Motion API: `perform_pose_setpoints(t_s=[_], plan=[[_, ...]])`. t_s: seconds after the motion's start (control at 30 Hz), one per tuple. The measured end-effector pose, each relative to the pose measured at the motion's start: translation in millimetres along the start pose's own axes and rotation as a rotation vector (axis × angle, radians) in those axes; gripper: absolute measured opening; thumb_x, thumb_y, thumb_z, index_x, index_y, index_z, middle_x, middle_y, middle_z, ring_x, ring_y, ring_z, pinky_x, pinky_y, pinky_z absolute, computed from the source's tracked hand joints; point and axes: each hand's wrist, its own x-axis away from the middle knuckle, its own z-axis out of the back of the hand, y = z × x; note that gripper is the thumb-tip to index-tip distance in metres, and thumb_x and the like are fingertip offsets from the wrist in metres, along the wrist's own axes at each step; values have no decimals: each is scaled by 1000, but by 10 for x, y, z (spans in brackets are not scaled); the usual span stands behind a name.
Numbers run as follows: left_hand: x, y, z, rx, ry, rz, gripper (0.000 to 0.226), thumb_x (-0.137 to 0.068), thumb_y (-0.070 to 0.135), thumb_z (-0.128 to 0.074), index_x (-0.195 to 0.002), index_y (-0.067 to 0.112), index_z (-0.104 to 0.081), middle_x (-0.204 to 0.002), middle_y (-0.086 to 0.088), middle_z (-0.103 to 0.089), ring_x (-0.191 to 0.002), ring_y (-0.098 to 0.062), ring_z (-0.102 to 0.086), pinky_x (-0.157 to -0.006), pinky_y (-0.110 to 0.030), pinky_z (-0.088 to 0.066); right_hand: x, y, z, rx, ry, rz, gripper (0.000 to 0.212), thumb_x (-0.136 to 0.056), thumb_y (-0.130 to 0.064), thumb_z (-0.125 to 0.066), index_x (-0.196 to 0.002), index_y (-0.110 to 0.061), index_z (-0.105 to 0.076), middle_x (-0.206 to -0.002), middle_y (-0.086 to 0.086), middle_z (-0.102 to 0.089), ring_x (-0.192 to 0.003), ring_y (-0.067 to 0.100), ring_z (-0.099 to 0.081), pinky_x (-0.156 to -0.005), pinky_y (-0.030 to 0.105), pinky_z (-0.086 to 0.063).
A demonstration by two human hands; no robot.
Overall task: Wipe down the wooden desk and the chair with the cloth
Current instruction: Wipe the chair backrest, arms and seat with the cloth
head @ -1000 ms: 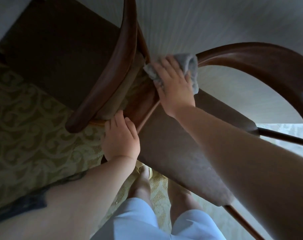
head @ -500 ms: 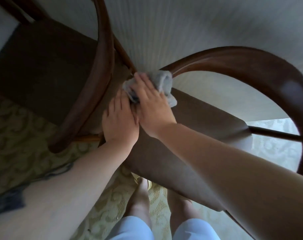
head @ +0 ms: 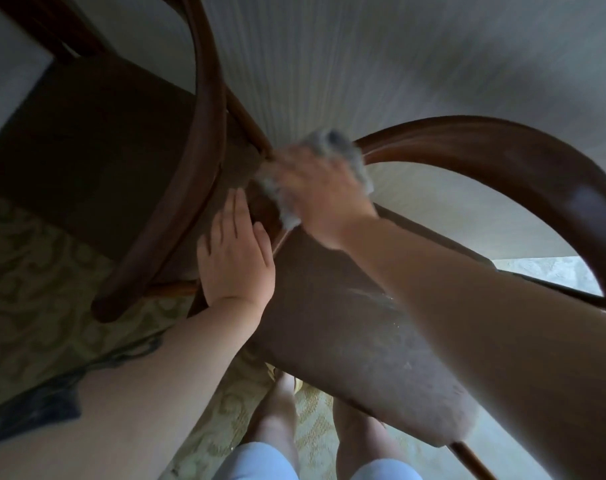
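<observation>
A dark wooden chair [head: 485, 157] with a curved back rail and a brown padded seat [head: 346, 341] stands right in front of me. My right hand [head: 324, 192] presses a grey cloth [head: 332, 147] against the inner end of that back rail, where it meets the seat; the hand is motion-blurred and covers most of the cloth. My left hand [head: 234, 258] lies flat, fingers straight, on the seat's corner just left of the cloth. The desk is not in view.
A second dark wooden chair [head: 177, 188] with a curved rail and a brown seat [head: 87, 147] stands close on the left, almost touching the first. Patterned green carpet [head: 45, 278] lies below, a pale striped wall [head: 364, 64] behind. My legs and feet are under the seat.
My right hand slid the cloth back and forth along the rail's end, leftward and then up toward the rail. My left hand moved up onto the seat corner and flattened. The view tilted.
</observation>
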Motion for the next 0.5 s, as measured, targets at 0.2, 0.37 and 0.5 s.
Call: perform_pose_setpoints(t_s=[0.2, 0.37, 0.5], plan=[[-171, 94, -34, 29, -6, -82, 51, -99, 30, -30, -147, 15, -36, -154, -6, -36, -138, -25, -38, -104, -45, -37, 148, -192, -115, -122, 197, -260, 44, -100, -22, -41, -144, -27, -42, -154, -3, -34, -148, 20, -14, -119, 47, -6], [-323, 273, -29, 61, 9, -51, 44, -98, 26, -29, -136, 13, -48, -143, -5, -49, -132, -24, -44, -101, -46, -37, -179, 103, 197, 66, 32, -66, 27, -100, -36, -37, -114, -26, -57, -117, -4, -59, -119, 22, -47, -104, 39, -26], [-287, 310, 4, 9, 27, -11, 39, -99, 25, -28, -128, 15, -53, -122, -6, -61, -113, -27, -54, -90, -45, -40, -31, 287, 140, 119, 297, -430, 30, -101, -32, -35, -113, -19, -59, -116, 3, -60, -119, 26, -47, -109, 44, -23]])
